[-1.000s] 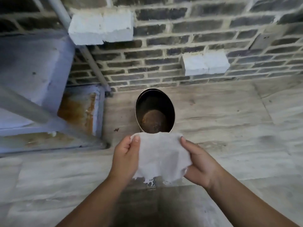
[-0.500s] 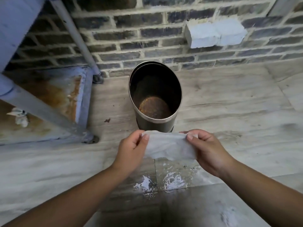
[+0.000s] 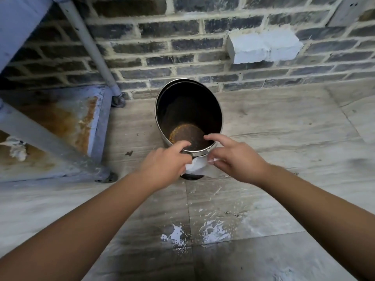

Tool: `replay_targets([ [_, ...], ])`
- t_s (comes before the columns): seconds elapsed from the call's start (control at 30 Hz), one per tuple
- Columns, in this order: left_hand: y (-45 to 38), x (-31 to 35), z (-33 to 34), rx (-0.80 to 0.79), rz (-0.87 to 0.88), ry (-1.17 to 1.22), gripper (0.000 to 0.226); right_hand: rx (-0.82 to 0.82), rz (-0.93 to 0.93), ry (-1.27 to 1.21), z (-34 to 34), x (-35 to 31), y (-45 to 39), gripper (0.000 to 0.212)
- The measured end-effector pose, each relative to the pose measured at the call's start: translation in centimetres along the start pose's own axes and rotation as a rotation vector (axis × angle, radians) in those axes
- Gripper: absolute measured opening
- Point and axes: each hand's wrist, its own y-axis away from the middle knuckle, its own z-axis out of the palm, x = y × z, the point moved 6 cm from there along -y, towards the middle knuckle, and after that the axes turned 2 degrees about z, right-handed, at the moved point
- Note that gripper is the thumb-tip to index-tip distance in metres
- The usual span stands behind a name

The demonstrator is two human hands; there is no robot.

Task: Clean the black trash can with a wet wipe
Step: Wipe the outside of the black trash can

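Grey wood-look floor tiles (image 3: 284,122) run up to a dark brick wall (image 3: 182,47) at the top of my head view, and that is all the room I get. Two white-painted bricks (image 3: 263,46) stick out of the wall on the right, and a pale plate (image 3: 345,12) sits in the top right corner. On the left I see a blue-grey metal frame (image 3: 40,136) with a rusty orange panel (image 3: 67,120) under it, and a slanted pipe (image 3: 91,47) coming down to a foot by the wall. White splashes (image 3: 194,234) mark the tiles between my forearms.

The black trash can (image 3: 188,102) stands upright on the floor just in front of the wall, near the middle of the picture. Its mouth is open toward me, with a shiny metal rim and a rusty brown bottom inside.

My left hand (image 3: 164,165) is at the near edge of the can, its forefinger stretched over the rim while the other fingers curl down over the wet wipe (image 3: 195,166). My right hand (image 3: 235,157) is just beside it, forefinger reaching over the rim as well, the lower fingers pinching the wipe's other end. The white wipe hangs between both hands against the can's near outer side, below the rim. Whether it truly presses on the can, I cannot tell.
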Motion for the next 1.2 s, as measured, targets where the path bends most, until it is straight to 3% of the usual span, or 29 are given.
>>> replay_targets([
  [0.1, -1.3, 0.1, 0.2, -0.055, -0.015, -0.061, 0.019, -0.206, -0.029, 0.245, 0.5, 0.4, -2.0, 0.021],
  [0.27, -0.7, 0.4, -1.0, -0.029, 0.034, -0.019, 0.022, -0.274, -0.076, 0.13, -0.9, -0.5, -2.3, 0.019],
  [0.37, 0.0, 0.4, -3.4, 0.067, 0.072, 0.155, 0.013, -0.198, -0.096, -0.034, -3.2, -1.4, -1.8, 0.011],
  [0.5, 0.0, -0.2, -7.2, 0.003, 0.08, 0.541, 0.01, -0.178, -0.076, -0.19, -6.6, -2.5, -2.5, 0.003],
  [0.63, -0.5, -1.2, -8.4, -0.046, 0.019, 0.876, 0.02, -0.239, -0.004, -0.36, -7.5, -2.5, -3.8, 0.014],
  [0.77, -1.9, -3.8, -7.6, 0.13, -0.071, 1.035, 0.026, -0.121, 0.116, -0.613, -6.4, -0.4, -5.3, 0.011],
  [0.9, -4.4, -5.1, -5.8, 0.363, -0.142, 0.745, 0.019, 0.088, 0.248, -0.74, -5.3, 2.1, -8.8, 0.015],
  [1.07, -6.9, -6.8, -4.8, 0.469, -0.177, 0.851, 0.015, 0.12, 0.34, -0.872, -3.9, 3.9, -11.4, 0.02],
  [1.2, -6.8, -7.5, -2.9, 0.415, -0.244, 0.97, 0.013, 0.141, 0.417, -0.9, -1.8, 4.3, -11.1, 0.019],
])
